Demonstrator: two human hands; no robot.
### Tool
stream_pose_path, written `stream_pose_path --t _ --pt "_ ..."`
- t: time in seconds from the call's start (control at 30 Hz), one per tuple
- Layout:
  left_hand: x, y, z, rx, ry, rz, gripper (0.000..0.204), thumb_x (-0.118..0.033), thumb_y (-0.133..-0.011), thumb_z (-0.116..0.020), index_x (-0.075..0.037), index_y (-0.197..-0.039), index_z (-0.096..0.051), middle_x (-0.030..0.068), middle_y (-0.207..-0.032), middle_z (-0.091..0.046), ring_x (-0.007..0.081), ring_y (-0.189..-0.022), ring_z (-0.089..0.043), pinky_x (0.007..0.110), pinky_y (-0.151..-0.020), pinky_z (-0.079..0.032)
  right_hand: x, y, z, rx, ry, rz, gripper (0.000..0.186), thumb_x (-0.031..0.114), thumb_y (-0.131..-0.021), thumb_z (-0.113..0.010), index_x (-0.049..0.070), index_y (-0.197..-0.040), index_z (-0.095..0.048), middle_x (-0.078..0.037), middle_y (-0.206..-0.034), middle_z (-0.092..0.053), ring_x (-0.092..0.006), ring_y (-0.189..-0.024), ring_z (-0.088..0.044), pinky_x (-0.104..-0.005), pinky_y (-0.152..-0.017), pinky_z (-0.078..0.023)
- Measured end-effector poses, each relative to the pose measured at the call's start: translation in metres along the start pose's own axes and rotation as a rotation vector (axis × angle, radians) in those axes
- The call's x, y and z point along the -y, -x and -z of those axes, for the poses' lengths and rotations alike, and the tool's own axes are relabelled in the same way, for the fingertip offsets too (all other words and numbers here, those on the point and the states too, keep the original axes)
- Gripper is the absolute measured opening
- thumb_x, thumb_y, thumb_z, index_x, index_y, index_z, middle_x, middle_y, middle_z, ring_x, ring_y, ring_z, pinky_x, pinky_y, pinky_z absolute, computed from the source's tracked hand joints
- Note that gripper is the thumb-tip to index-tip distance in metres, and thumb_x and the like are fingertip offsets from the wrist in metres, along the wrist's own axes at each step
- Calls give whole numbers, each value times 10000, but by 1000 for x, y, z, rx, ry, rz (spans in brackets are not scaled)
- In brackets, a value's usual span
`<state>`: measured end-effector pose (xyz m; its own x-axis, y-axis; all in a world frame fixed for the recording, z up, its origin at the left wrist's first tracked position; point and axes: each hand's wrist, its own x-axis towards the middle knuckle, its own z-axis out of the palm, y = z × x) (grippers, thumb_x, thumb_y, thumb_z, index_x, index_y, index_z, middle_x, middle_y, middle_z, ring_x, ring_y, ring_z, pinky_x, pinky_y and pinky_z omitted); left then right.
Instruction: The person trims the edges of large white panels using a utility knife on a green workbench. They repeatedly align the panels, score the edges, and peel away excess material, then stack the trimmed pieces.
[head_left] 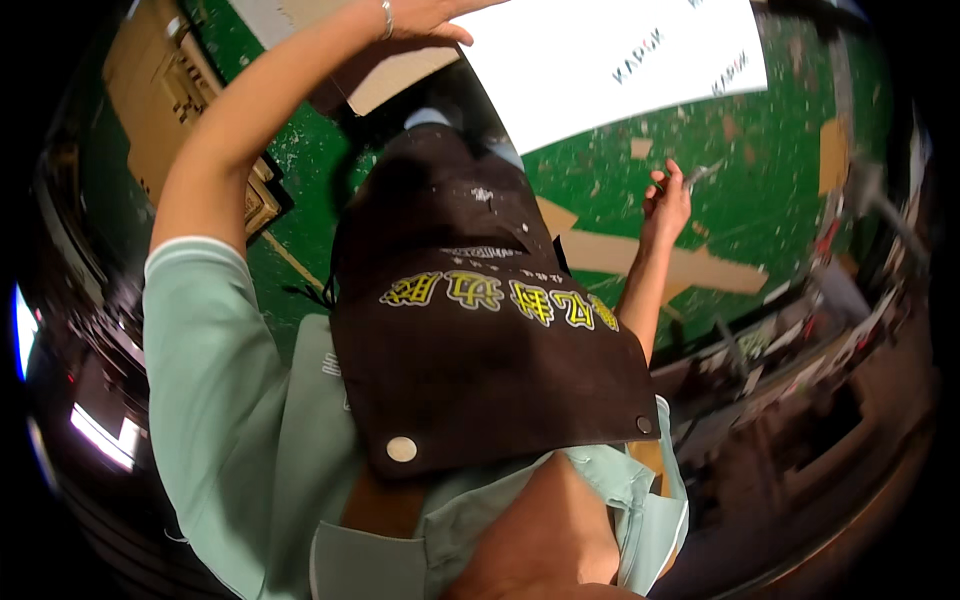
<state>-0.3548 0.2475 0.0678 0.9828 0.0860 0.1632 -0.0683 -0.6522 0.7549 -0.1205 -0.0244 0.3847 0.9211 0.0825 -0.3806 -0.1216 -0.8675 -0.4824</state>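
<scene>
My left hand [432,18] is at the top edge of the picture, against the left corner of a large white sheet [560,80] printed with dark lettering. Its fingers reach along the sheet's edge with the thumb apart; part of the hand is cut off by the frame. Below the sheet's lower right side, my right hand [668,208] is closed around a small pair of metal scissors [704,173], whose blades point up and to the right. The scissors' handles are mostly hidden in the fingers. This hand is apart from the sheet.
Flattened cardboard [150,110] lies at the left, and a brown carton [400,80] sits below my left hand. Cardboard strips [690,265] and scraps lie on the worn green floor [590,190]. A dark apron [490,370] covers my front. Cluttered equipment [790,380] stands at the right.
</scene>
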Motion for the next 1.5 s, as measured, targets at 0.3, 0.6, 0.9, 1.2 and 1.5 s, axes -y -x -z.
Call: stream_pose_path --t 0.3,0.6,0.9,1.2,1.5 --pt "-41 -189 -19 148 34 -604 914 -723 -830 -460 -114 -1499 -331 202 -1590 -174 407 -1474 -111 649 -1136 -39 -78 55 30 -181 -358 -21 512 402 -1030 -349 -7 -1297 -501 14 -736 -488 -78 -572 -421 -220 -496 -332" --pt "-105 -264 -82 -124 -138 -975 588 -550 -991 -242 -312 -1527 -276 10 -1620 -155 249 -1500 -85 575 -1180 -66 -164 65 -61 -608 -530 65 223 170 -1025 -437 -9 -1138 -506 -119 -983 -652 -167 -864 -622 -301 -796 -513" --pt "-43 -345 -76 -49 -145 -1000 647 -530 -923 -413 -265 -1508 -340 38 -1610 -193 213 -1491 -144 522 -1199 -83 -160 -6 -116 -1003 -434 240 335 77 -993 -469 14 -1321 -507 -76 -938 -649 -133 -806 -594 -274 -745 -501" --pt "-48 -405 -59 -61 -64 -797 585 -542 -956 -417 -269 -1473 -403 33 -1564 -312 239 -1467 -225 504 -1189 -138 -150 -78 -101 -1447 -322 389 261 52 -983 -499 24 -1236 -560 -84 -933 -645 -157 -781 -603 -282 -718 -505" --pt "-57 -416 -55 -69 -155 -808 542 -424 -960 -460 -194 -1451 -443 98 -1529 -361 276 -1448 -266 474 -1173 -193 -144 -109 -102 -1562 -256 397 253 48 -979 -495 30 -1209 -597 -102 -951 -634 -198 -783 -580 -297 -713 -483"
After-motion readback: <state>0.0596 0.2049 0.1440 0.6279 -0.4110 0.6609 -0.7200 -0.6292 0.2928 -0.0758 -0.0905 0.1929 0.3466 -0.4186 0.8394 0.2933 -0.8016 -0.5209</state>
